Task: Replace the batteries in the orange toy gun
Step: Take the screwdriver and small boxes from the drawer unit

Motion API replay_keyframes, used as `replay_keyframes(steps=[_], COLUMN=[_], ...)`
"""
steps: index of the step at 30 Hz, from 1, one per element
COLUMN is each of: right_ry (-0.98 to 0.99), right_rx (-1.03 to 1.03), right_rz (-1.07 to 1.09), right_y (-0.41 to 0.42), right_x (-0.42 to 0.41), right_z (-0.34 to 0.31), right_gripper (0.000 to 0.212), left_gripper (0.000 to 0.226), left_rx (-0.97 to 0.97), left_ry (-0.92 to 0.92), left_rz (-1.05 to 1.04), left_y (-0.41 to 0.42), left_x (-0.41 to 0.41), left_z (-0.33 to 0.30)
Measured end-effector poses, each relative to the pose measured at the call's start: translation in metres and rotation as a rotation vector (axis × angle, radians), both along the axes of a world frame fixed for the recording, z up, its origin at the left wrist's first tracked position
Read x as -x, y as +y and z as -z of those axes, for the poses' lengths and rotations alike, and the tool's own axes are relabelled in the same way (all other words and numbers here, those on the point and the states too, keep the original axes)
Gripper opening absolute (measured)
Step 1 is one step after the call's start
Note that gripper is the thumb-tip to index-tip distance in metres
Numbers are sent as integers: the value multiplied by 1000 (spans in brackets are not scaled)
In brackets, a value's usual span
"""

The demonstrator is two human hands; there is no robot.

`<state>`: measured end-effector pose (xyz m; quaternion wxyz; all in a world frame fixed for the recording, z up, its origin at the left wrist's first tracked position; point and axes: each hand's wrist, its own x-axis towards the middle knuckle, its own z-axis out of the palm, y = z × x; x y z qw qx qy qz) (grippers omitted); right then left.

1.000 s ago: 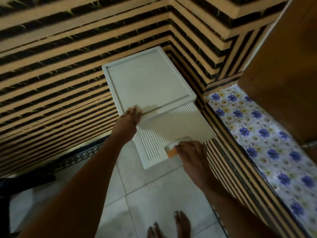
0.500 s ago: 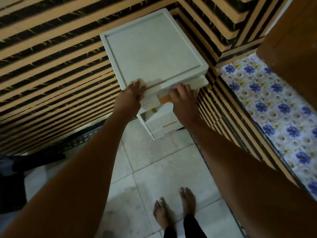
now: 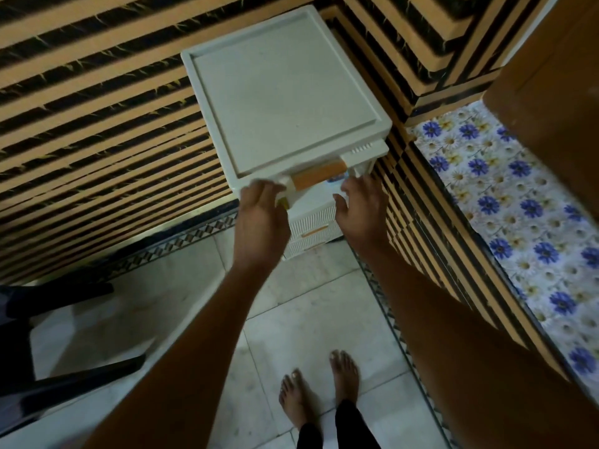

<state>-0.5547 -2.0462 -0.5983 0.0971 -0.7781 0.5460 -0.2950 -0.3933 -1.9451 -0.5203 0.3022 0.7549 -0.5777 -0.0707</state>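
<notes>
Both hands hover open by the white drawer unit (image 3: 285, 102): left hand (image 3: 261, 218) at 7 o'clock, right hand (image 3: 363, 209) at 5, flanking the top drawer's orange handle (image 3: 317, 178).

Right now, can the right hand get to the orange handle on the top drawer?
Probably yes. The right hand hovers open just below the orange handle of the top drawer, with nothing between them.

Home: plastic drawer unit (image 3: 285, 102), tiled floor (image 3: 291, 319).
</notes>
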Motion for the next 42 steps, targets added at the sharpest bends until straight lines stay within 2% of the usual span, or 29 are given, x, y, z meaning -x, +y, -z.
replay_keyframes(steps=[3,6,9,13,17,19,22,25,28,32,35,37,42], right_ry=[-90,-90,-99,-242,-540,-698,-891,-1068,-1230,-1155,-1113,-1104,-1089], right_rx=[-345,-621,-704,-768,-884,-947,-959,-1003,-1056,-1046,-1039,-1028,-969], right_rz=[77,95,134,313,417,435,536,595,598,521,511,509,517], right_y=[-4,-21,-43,-69,-96,-109,-114,-120,-120,-99,-75,-53,-1], right_x=[7,3,-8,-27,-45,-49,-60,-67,-62,-45,-24,-6,34], right_z=[20,41,60,83,116,135,118,126,126,116,109,92,20], right_gripper=[22,34,46,55,65,61,28,45,46,24,24,11,7], left_gripper=[21,29,38,37,23,27,34,36,35,22,19,17,16], left_rx=[-35,-137,-236,-386,-487,-531,-649,-730,-664,-514,-427,-395,-358], left_ry=[67,140,181,187,246,240,163,149,231,401,589,650,861], left_rz=[28,-17,-91,-228,-363,-401,-413,-408,-476,-580,-554,-533,-470], left_y=[6,-10,-39,-77,-102,-112,-122,-128,-129,-117,-96,-77,-35], left_x=[24,27,19,5,-4,-7,-13,-16,-15,-3,16,31,61], left_z=[31,63,92,127,155,165,179,187,188,174,156,136,76])
